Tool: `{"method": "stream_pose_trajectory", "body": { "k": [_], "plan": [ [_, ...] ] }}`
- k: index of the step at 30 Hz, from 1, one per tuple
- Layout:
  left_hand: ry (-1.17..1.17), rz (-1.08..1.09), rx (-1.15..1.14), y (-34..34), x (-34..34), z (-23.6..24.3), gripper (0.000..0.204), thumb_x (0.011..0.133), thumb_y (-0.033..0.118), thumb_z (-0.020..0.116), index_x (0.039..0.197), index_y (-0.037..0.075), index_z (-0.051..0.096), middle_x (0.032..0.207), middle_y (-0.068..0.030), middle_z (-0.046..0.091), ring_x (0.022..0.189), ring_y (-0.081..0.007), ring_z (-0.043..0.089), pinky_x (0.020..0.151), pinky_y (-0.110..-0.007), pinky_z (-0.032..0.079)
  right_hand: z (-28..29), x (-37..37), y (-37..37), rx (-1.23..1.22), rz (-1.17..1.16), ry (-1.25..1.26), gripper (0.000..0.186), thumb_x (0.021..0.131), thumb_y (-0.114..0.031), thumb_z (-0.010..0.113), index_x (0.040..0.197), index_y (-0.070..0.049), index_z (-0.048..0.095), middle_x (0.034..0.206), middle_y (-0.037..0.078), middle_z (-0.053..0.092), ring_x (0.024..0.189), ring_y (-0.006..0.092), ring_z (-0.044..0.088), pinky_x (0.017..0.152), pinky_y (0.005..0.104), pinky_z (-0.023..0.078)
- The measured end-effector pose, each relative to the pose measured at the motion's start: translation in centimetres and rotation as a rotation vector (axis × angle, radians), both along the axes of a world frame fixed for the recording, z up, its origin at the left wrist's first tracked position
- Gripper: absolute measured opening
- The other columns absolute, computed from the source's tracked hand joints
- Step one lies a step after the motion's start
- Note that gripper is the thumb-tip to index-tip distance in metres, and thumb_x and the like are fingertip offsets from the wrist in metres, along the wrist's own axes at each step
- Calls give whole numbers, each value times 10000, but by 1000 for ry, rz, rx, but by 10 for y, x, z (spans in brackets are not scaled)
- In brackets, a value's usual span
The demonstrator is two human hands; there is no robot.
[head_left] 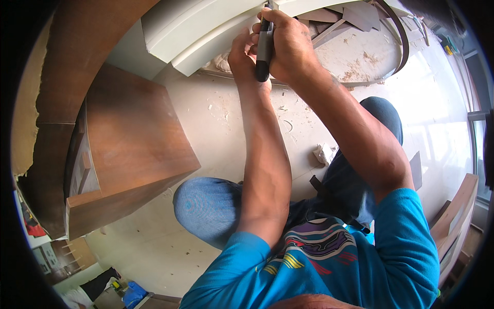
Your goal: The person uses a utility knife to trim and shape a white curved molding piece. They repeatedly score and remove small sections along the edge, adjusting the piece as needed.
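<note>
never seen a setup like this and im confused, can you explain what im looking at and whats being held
There is no machine here, just a person's bare hands. The single picture comes from a wide fisheye camera on their head, looking down, so edges bend. The right hand grips a grey-and-black tool beside a pale panel; the left hand is close by, though whether it touches the tool is unclear. On the pale floor are shavings, a crumpled white scrap and a brown wooden cabinet.
</note>
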State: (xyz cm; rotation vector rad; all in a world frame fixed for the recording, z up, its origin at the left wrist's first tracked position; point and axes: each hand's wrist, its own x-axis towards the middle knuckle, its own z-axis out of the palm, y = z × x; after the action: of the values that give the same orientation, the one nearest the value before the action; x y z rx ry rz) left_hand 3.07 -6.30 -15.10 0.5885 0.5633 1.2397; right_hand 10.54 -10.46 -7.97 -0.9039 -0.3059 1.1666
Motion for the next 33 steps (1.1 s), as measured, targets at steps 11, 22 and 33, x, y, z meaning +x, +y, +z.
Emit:
{"method": "stream_pose_trajectory", "body": {
  "k": [11,22,33],
  "plan": [
    [-14,31,-7,-2,3,2,328,943,322,710,1073,21,704,1069,-77,696,1105,-199,633,998,-333,500,-8,2,7,4,9,-41,218,1068,-192,630,1115,20,625,922,128,653,733,217,641,676,447,538],
    [-32,-42,0,1,1,3,471,1057,395,565,1279,-9,665,1165,-126,741,1070,-226,718,980,-365,546,-11,-9,10,45,-111,-27,229,1072,-199,644,1112,24,613,895,133,650,708,216,638,635,418,541],
    [-18,-73,-46,3,1,-1,414,1029,381,629,1155,-7,701,1064,-128,753,955,-216,731,869,-339,564,-77,15,26,434,-167,-852,236,1075,-183,633,1121,49,620,885,126,643,696,206,626,671,374,555]
  ]
}}
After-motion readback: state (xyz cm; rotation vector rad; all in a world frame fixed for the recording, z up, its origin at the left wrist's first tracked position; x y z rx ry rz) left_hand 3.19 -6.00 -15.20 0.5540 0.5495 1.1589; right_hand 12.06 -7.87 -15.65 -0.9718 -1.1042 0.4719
